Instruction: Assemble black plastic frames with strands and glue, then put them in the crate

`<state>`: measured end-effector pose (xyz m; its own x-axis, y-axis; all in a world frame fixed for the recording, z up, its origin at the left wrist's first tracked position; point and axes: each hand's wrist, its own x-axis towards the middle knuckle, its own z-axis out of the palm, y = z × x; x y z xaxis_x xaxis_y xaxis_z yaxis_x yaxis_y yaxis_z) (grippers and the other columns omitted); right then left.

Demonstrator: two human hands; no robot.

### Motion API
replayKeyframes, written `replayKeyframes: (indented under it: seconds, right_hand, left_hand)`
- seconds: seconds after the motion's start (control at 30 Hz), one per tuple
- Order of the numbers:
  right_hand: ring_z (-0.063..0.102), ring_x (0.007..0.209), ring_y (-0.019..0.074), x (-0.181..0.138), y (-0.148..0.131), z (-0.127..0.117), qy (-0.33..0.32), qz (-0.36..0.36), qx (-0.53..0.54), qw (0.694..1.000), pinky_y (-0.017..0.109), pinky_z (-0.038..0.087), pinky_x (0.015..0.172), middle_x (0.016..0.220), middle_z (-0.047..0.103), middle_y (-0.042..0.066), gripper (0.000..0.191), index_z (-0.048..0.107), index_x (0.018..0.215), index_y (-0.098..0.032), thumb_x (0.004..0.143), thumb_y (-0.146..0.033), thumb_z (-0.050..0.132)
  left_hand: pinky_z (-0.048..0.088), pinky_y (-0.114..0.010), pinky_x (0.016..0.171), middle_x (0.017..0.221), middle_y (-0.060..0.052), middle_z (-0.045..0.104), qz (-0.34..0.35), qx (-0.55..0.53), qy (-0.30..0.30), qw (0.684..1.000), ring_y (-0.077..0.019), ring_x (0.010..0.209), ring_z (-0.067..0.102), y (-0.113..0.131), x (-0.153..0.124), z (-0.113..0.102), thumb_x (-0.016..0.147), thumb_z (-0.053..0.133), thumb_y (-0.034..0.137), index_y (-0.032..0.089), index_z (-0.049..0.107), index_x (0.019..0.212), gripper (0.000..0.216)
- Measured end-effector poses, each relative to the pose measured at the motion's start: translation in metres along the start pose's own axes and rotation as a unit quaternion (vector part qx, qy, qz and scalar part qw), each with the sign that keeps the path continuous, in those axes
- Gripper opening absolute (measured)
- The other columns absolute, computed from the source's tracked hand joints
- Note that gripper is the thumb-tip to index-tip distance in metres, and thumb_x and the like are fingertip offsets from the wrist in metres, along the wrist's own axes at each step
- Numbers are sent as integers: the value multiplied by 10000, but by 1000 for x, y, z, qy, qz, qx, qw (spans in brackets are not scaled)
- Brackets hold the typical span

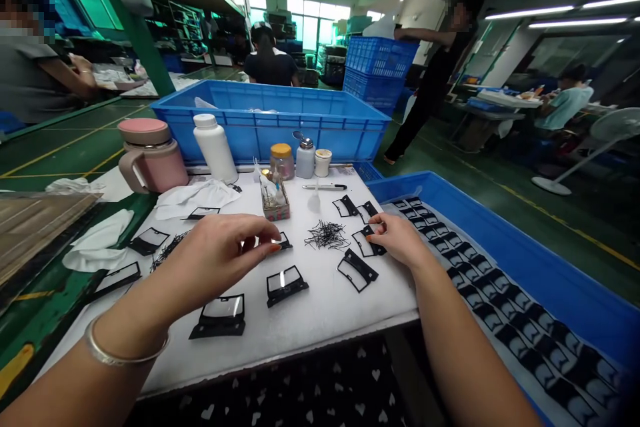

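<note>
My left hand [233, 243] is over the middle of the white worktop [320, 307], thumb and forefinger closed at the left edge of a small black frame with a clear window [285, 241]. The fingers hide part of that frame. On the right side, my right hand [397, 238] pinches the edge of another black frame [363, 245], which lies tilted among similar ones. A heap of thin black strips [327, 235] lies between my hands. Nearer to me are two more windowed frames, a middle one [286, 283] and a left one [220, 315].
A blue crate [275, 130] stands behind a pink mug [155, 157], white bottle [215, 147], pump bottle [305, 159] and small box [275, 203]. At right, a blue bin [500, 240] holds rows of black frames. White cloths [195, 197] lie at left. Other people are farther back.
</note>
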<state>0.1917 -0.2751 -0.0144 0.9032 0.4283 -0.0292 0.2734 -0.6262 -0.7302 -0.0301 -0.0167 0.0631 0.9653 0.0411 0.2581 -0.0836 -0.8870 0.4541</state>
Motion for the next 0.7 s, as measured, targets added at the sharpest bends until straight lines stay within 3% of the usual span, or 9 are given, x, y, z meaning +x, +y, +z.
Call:
replayKeyframes:
  seconds: [0.13, 0.27, 0.5, 0.7]
  right_hand:
    - [503, 511, 98, -5, -3, -10, -6, -3, 87, 996, 230, 381, 483, 652, 547, -41, 362, 692, 1059, -187, 697, -200, 706]
    - [653, 620, 141, -2, -21, -16, 9, -16, 211, 977, 216, 472, 467, 813, 610, 5, 426, 624, 1158, -197, 739, -250, 683]
    - [716, 697, 181, 26, -66, 8, 34, -64, 412, 908, 147, 453, 401, 728, 609, 1, 177, 607, 848, -158, 693, -206, 676]
    - [692, 607, 121, 43, -60, 41, 137, -52, 505, 850, 111, 443, 401, 640, 618, -19, 129, 559, 790, -166, 723, -224, 652]
  left_hand:
    - [438, -267, 630, 806, -11, 713, -5, -18, 7, 1000, -176, 689, 624, 4, 4, 2, 857, 583, 406, 242, 718, 858, 213]
    - [436, -283, 649, 796, -14, 706, -17, -17, -39, 999, -190, 703, 620, 13, 17, 13, 854, 564, 432, 246, 722, 845, 244]
    - [403, -294, 643, 830, -28, 712, 25, 104, -103, 989, -203, 750, 627, 26, 51, 54, 844, 554, 163, 216, 710, 867, 166]
    - [440, -309, 651, 773, -102, 685, 18, 150, -134, 979, -236, 722, 632, 26, 79, 94, 781, 508, 40, 151, 701, 764, 224]
